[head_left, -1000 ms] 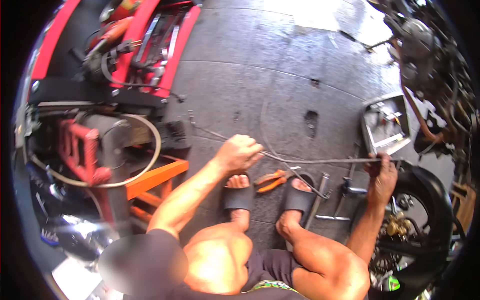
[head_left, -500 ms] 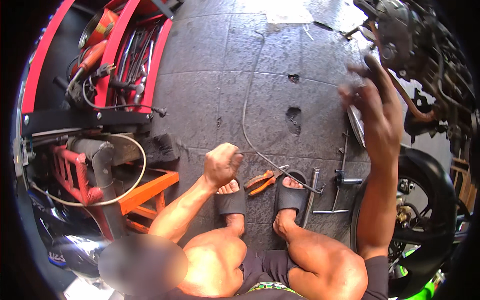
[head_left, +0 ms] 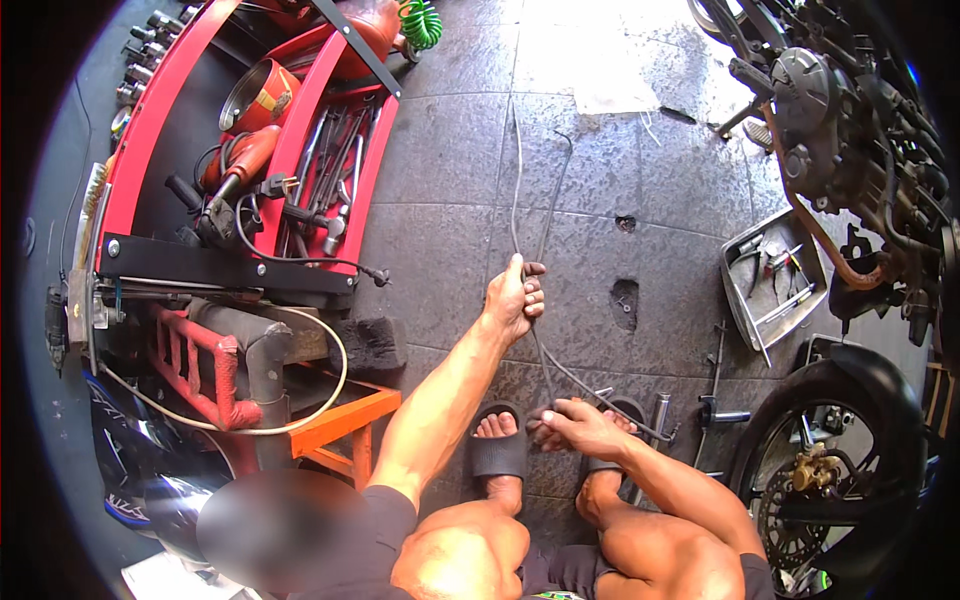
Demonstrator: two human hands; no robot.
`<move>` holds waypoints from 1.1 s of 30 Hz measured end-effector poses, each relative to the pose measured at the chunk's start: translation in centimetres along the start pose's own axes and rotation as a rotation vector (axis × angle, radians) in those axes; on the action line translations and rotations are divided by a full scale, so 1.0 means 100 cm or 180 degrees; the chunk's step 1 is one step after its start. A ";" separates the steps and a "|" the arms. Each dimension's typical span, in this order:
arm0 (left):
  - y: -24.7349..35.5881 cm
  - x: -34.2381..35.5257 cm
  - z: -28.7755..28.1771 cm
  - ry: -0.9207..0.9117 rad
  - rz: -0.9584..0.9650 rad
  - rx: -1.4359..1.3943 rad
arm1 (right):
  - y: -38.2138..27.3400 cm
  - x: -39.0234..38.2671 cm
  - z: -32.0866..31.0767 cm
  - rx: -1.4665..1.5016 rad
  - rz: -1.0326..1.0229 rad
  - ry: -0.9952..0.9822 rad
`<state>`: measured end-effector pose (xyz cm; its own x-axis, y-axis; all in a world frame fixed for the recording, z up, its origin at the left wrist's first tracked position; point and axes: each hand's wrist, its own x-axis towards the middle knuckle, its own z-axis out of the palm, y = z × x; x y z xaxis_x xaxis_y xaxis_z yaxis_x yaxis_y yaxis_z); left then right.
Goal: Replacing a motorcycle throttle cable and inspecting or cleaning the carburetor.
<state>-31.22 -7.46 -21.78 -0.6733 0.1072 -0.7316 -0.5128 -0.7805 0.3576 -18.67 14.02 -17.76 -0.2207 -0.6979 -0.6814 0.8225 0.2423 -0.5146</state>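
Near the middle, my left hand (head_left: 515,300) is closed round a thin grey cable (head_left: 514,160), which runs away from me along the tiled floor (head_left: 440,170). Lower and to the right, my right hand (head_left: 575,425) has its fingers curled on a lower part of that cable, between my sandals (head_left: 496,458). Another length of cable (head_left: 560,180) lies alongside and curves down toward a metal T-handled tool (head_left: 660,420) by my right foot. My right hand and forearm cover part of the floor there.
A red tool cart (head_left: 140,140) holds tools at the upper left, above an orange stand (head_left: 340,410) and red padded frame (head_left: 225,390). A motorcycle engine (head_left: 800,110) and wheel (head_left: 760,450) stand at right, beside a metal tray of tools (head_left: 740,300).
The cable was stretched sideways between my hands and now runs away from me. My left hand has moved forward. My right hand has come down from the raised right position to the middle.
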 end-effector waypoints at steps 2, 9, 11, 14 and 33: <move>-0.001 0.005 -0.011 0.0169 0.0299 -0.0166 | -0.010 -0.009 -0.001 -0.1302 -0.0380 0.0497; -0.097 -0.069 -0.025 0.0575 0.0408 0.2419 | -0.039 -0.016 0.007 -0.3250 -0.0733 0.1423; -0.109 -0.083 -0.032 0.0651 0.0734 0.3214 | -0.043 -0.019 -0.001 -0.3353 -0.0957 0.1043; -0.101 -0.079 -0.035 0.0917 0.0434 0.1681 | -0.041 -0.027 -0.012 -0.2619 -0.0817 0.0964; -0.112 -0.069 -0.067 0.1273 0.0805 0.1989 | -0.048 -0.042 -0.079 -0.0815 -0.0939 0.1431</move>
<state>-17.22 -3.62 -24.62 -0.6275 -0.3503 -0.6953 -0.6540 -0.2476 0.7149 -25.84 21.17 -16.54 -0.6670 -0.4201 -0.6153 0.5525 0.2752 -0.7868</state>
